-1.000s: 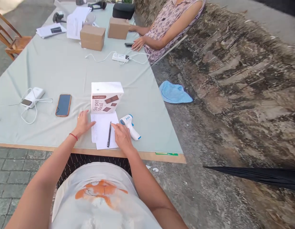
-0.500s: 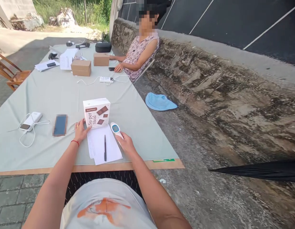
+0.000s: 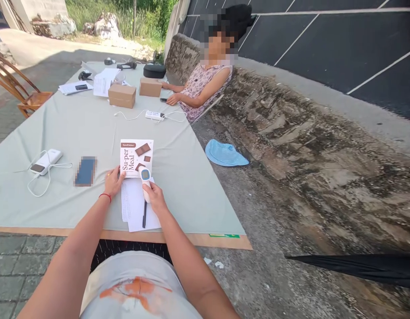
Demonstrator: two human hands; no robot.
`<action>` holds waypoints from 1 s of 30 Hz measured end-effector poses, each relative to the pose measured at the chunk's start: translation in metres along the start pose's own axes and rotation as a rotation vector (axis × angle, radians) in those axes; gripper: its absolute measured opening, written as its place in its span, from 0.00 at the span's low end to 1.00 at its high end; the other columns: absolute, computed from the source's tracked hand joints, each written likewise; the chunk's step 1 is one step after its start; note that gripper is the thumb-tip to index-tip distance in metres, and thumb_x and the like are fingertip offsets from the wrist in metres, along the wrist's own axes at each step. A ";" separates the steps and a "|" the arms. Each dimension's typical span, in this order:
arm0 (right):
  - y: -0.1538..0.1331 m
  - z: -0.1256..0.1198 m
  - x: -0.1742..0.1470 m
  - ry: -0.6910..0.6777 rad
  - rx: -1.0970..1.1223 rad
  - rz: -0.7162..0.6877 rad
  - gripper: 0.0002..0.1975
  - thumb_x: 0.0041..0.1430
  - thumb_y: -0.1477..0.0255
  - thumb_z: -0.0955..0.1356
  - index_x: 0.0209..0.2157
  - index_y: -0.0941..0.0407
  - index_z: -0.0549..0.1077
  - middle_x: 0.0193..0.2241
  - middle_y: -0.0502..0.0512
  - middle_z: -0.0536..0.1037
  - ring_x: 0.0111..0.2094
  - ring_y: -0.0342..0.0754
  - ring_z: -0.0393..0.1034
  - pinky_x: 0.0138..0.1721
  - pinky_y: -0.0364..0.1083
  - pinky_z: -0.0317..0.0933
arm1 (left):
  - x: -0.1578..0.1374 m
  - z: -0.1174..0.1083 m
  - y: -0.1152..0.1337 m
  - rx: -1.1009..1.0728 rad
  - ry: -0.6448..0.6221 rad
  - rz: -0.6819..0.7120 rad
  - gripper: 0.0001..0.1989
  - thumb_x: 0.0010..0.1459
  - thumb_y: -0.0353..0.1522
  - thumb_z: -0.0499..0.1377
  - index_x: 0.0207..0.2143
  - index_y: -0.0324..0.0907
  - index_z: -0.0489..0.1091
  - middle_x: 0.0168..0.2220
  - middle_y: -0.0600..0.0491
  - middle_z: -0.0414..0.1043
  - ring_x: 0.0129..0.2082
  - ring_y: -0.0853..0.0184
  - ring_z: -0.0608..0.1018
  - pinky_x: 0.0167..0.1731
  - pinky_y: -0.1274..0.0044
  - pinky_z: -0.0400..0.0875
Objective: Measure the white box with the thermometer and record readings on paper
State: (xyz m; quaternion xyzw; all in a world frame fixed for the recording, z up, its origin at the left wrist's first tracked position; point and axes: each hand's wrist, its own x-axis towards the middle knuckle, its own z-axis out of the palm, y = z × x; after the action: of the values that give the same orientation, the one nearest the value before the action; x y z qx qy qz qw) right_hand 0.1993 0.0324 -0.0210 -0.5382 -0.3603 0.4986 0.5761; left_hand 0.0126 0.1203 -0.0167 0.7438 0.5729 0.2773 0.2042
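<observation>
My right hand [image 3: 154,198] is closed round the grip of a white forehead thermometer [image 3: 145,174], whose small blue-edged screen faces me. The thermometer is in front of the lower part of a white snack box [image 3: 128,154] printed "Su-per Meal". At the box's lower left edge, my left hand [image 3: 114,180] grips it, thumb on the front and fingers along the side. White paper sheets [image 3: 135,212] lie below the box, with a black pen [image 3: 144,216] on them, its upper end hidden by my right hand.
A phone [image 3: 85,171] and a white power bank [image 3: 47,160] with a cable lie to the left. Farther back on the cloth-covered table [image 3: 92,128] are two brown cartons [image 3: 121,96] and another power bank [image 3: 155,115]. A person [image 3: 208,84] sits at the far right side.
My right hand has moved left with the thermometer, from beside the box to in front of it. The box now faces me more squarely. My left hand stays at its edge.
</observation>
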 end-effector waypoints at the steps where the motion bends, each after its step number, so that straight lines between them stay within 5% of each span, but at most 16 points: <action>1: -0.001 0.000 -0.001 0.000 0.003 0.005 0.25 0.42 0.48 0.73 0.31 0.55 0.75 0.21 0.44 0.66 0.27 0.43 0.57 0.29 0.44 0.55 | 0.000 0.000 0.000 -0.002 0.000 -0.002 0.26 0.71 0.44 0.47 0.62 0.42 0.67 0.54 0.45 0.79 0.60 0.50 0.73 0.63 0.56 0.61; 18: -0.010 0.006 -0.004 -0.031 0.044 0.034 0.25 0.41 0.48 0.75 0.30 0.55 0.75 0.21 0.45 0.69 0.26 0.44 0.61 0.29 0.44 0.58 | -0.004 -0.004 0.005 -0.024 -0.016 -0.024 0.28 0.66 0.48 0.54 0.63 0.44 0.67 0.56 0.44 0.78 0.61 0.47 0.73 0.63 0.54 0.62; 30: -0.033 -0.025 -0.054 0.138 0.021 -0.121 0.29 0.49 0.50 0.74 0.45 0.57 0.77 0.37 0.55 0.81 0.36 0.50 0.73 0.41 0.49 0.67 | -0.002 -0.005 0.001 -0.030 -0.041 -0.002 0.33 0.62 0.47 0.56 0.65 0.40 0.63 0.59 0.42 0.76 0.64 0.46 0.70 0.63 0.55 0.62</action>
State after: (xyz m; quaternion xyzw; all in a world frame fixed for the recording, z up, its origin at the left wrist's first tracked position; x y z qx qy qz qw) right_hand 0.2159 -0.0238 0.0136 -0.5426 -0.3464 0.4281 0.6343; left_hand 0.0101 0.1182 -0.0122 0.7455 0.5652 0.2704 0.2271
